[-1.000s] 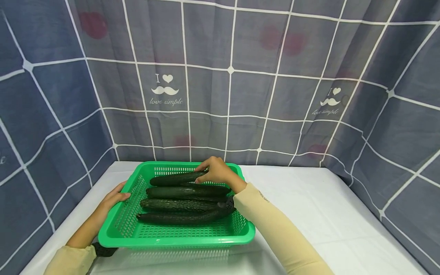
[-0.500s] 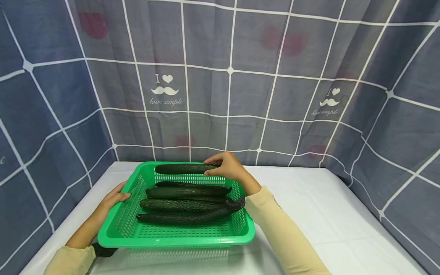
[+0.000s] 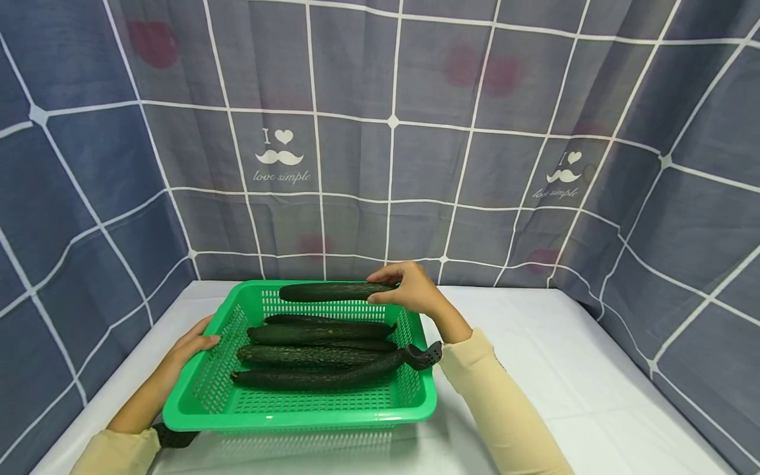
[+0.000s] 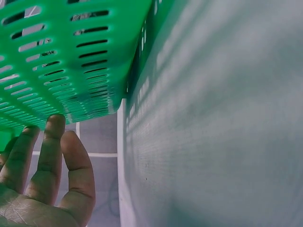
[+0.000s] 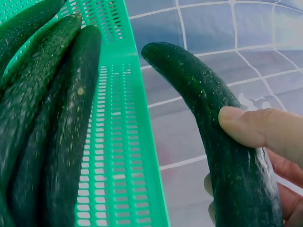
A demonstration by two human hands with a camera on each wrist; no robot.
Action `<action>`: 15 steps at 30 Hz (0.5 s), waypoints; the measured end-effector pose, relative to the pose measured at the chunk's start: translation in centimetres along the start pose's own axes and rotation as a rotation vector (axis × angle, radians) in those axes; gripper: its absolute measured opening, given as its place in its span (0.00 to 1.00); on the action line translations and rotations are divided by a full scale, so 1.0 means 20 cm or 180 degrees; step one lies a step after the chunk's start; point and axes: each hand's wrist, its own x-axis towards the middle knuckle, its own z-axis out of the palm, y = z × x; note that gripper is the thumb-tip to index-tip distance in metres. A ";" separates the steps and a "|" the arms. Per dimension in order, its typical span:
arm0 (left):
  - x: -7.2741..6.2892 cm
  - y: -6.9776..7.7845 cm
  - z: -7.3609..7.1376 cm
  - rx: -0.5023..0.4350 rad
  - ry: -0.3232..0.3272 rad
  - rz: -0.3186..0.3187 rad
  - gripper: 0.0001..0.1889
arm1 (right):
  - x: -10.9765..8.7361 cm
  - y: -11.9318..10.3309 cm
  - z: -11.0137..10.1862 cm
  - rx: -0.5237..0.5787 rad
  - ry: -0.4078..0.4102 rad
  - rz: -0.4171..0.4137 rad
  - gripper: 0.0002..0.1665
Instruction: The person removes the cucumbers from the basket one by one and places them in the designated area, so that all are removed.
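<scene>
A dark green cucumber (image 3: 323, 292) is pinched near its right end between the thumb and fingers of my right hand (image 3: 411, 287). It lies level above the far side of a green plastic basket (image 3: 297, 418). In the right wrist view, this cucumber (image 5: 199, 90) bends near its tip, apart from the basket wall. Several more cucumbers (image 3: 315, 357) lie side by side in the basket. My left hand (image 3: 189, 348) holds the basket's left side, thumb over the rim. The left wrist view shows its fingers (image 4: 47, 158) against the slotted outer wall.
The basket stands on a white-covered table (image 3: 570, 369). A grey-blue checked curtain (image 3: 356, 152) hangs behind and along both sides. A black wrist camera mount (image 3: 423, 356) overlaps the basket's right rim in the head view.
My right hand has lifted the far cucumber out of the row, then moved it right along the back rim. Another cucumber shows where it lay. The left hand stays at the basket.
</scene>
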 end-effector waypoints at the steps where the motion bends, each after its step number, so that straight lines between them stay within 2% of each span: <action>1: 0.00 0.00 0.00 -0.0019 -0.0001 0.0024 0.36 | -0.01 0.00 -0.01 -0.0006 0.0011 -0.0005 0.20; 5: 0.01 -0.01 0.01 -0.0187 -0.0019 0.0103 0.35 | -0.05 0.02 -0.06 0.0063 0.0036 -0.0019 0.20; 11: 0.01 -0.02 -0.01 -0.0439 -0.0046 -0.0080 0.29 | -0.11 0.04 -0.12 0.0157 0.0111 -0.0101 0.20; 15: 0.01 -0.03 0.00 -0.0472 -0.0109 0.0000 0.33 | -0.14 0.06 -0.16 0.0118 0.0166 -0.0104 0.20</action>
